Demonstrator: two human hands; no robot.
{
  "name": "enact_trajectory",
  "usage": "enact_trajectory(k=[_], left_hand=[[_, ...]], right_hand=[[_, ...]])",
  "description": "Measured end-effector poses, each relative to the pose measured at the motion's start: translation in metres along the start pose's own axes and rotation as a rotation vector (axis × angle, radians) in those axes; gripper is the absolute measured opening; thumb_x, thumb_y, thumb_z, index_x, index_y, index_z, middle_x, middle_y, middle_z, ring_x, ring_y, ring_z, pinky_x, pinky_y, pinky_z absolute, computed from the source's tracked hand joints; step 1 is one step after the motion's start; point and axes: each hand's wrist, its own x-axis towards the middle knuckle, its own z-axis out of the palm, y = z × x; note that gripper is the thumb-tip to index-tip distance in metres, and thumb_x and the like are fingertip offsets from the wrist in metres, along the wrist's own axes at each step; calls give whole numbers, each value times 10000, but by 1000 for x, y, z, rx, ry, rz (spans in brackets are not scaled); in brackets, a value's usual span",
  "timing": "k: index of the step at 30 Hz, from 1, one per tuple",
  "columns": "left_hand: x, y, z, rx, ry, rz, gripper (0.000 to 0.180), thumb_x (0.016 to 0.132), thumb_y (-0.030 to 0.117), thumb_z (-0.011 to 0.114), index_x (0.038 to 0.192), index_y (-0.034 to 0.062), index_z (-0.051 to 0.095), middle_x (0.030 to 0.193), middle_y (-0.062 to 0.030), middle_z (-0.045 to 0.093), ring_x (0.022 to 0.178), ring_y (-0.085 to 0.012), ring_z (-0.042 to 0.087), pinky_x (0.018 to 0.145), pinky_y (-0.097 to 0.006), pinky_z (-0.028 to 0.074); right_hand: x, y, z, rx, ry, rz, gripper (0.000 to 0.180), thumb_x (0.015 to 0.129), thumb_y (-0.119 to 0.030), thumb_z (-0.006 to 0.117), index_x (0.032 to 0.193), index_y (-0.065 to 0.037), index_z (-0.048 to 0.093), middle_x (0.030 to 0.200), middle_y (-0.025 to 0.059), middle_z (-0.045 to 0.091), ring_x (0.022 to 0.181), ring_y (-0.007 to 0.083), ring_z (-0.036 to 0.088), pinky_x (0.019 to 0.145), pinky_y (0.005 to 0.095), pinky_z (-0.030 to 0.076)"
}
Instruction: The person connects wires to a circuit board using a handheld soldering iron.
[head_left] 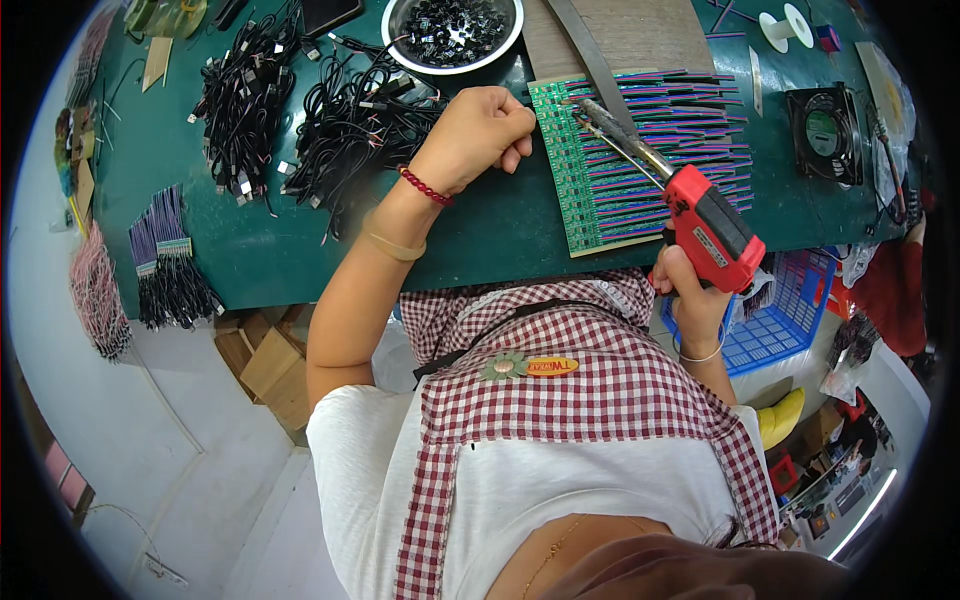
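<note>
My right hand [692, 292] grips the handle of a red and black soldering gun [712, 230]. Its metal barrel reaches up and left, with the tip over a green circuit board panel [572, 190]. Rows of black, blue and pink wires [670, 170] run rightward from the panel. Just left of the panel's upper corner is my left hand [482, 135], its fingers curled closed. Whatever those fingers may hold is hidden. The panel lies on a brown board [640, 35], and a flat metal strip [590, 60] lies across it, partly behind the barrel.
Piles of black USB cables [250, 110] lie left on the green table [300, 265]. A white-rimmed bowl [452, 68] of small black parts stands at the back. Right are a black fan [826, 135] and a white spool [787, 28]. A blue basket [775, 325] stands below the table edge.
</note>
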Motion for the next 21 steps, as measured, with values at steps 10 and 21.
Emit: enact_trajectory(k=[10,21], left_hand=[[-13,29,-9,1041,445,458,179,839,155,541,794,-15,575,665,-125,623,495,-215,597,468,-312,443],[40,34,-46,1447,474,521,140,773,195,597,792,56,598,849,-117,620,829,-312,587,710,-403,475]], right_hand=[[5,-6,-3,128,31,-50,155,811,-30,604,941,42,560,614,35,539,497,91,494,480,218,403],[6,-8,-8,117,33,-102,306,833,-70,540,1104,50,463,596,69,474,478,108,419,461,247,376]])
